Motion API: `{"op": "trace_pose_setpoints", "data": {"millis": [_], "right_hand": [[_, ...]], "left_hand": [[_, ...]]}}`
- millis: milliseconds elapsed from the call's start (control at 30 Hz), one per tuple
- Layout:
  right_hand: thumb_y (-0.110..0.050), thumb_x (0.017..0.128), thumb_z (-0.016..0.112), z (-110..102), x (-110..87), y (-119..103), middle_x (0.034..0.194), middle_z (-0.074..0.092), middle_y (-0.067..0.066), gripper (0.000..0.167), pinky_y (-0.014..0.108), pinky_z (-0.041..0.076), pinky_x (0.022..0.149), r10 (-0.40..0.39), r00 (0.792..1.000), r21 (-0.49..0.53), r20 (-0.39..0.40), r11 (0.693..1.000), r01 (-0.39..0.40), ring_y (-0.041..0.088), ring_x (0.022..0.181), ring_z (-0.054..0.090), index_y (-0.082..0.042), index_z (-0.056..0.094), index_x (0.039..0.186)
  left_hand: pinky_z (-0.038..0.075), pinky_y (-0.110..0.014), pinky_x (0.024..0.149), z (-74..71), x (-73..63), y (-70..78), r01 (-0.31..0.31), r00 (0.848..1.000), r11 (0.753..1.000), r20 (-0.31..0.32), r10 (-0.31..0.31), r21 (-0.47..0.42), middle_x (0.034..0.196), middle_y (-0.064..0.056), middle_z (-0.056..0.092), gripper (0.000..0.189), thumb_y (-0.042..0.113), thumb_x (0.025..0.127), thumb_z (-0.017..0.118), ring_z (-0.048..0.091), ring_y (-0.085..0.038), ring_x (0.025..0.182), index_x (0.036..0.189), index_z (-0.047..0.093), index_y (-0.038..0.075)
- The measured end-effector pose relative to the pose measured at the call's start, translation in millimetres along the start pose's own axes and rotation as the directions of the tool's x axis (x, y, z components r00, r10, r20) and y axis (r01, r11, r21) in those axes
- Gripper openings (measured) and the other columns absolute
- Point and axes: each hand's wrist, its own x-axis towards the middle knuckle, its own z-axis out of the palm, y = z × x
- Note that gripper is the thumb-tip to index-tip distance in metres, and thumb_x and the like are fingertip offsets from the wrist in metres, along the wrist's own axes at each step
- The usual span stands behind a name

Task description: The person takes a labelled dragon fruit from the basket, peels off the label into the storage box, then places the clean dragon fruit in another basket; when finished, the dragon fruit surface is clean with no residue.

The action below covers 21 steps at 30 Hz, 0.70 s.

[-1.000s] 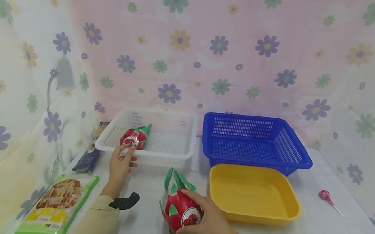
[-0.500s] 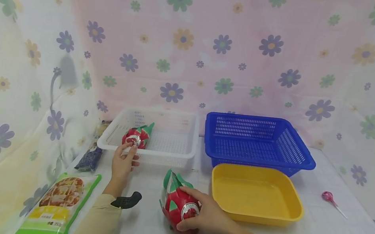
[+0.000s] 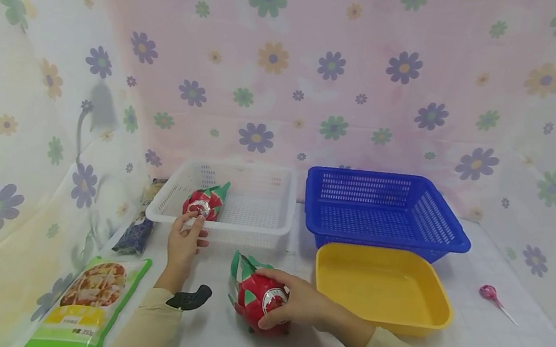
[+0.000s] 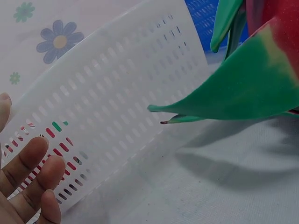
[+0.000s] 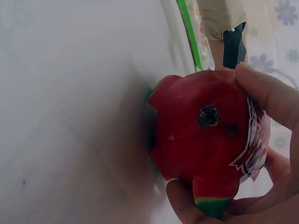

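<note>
My right hand (image 3: 299, 302) grips a red dragon fruit (image 3: 251, 299) with green leafy tips and a round label, thumb on the near side and fingers over the top. In the right wrist view the stem end of this dragon fruit (image 5: 201, 121) faces the camera. My left hand (image 3: 184, 243) rests at the front rim of the white basket (image 3: 254, 230), its lower fingers (image 4: 51, 170) loosely bent outside the perforated wall. Inside that basket, just beyond my left fingertips, lies a second dragon fruit (image 3: 206, 202). Whether those fingertips touch it, I cannot tell.
A blue basket (image 3: 386, 236) stands at the back right, with a yellow tray (image 3: 380, 318) in front of it. Farther right lies a lollipop (image 3: 489, 293). At the left are a green food packet (image 3: 91, 301) and a dark blue packet (image 3: 134, 236).
My right hand has shifted the gripped dragon fruit a little left and away from me. Against the basket rim, my left hand keeps its place. The view has shifted slightly.
</note>
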Motion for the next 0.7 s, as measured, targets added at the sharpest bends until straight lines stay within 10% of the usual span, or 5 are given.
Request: {"op": "trace_pose_setpoints", "data": {"millis": [700], "right_hand": [[-0.025, 0.069, 0.089, -15.4, 13.8, -6.7, 0.131, 0.054, 0.002, 0.078, 0.048, 0.058, 0.087, 0.015, 0.994, -0.092, 0.106, 0.996, -0.005, 0.027, 0.117, 0.051, -0.048, 0.052, 0.134]], "left_hand": [[0.048, -0.024, 0.061, -0.2, -2.1, 1.1, 0.004, 1.0, 1.0, 0.011, -0.004, -0.009, 0.074, 0.013, 0.065, 0.047, 0.048, 0.096, 0.058, 0.064, -0.005, 0.06, 0.135, 0.048, 0.023]]}}
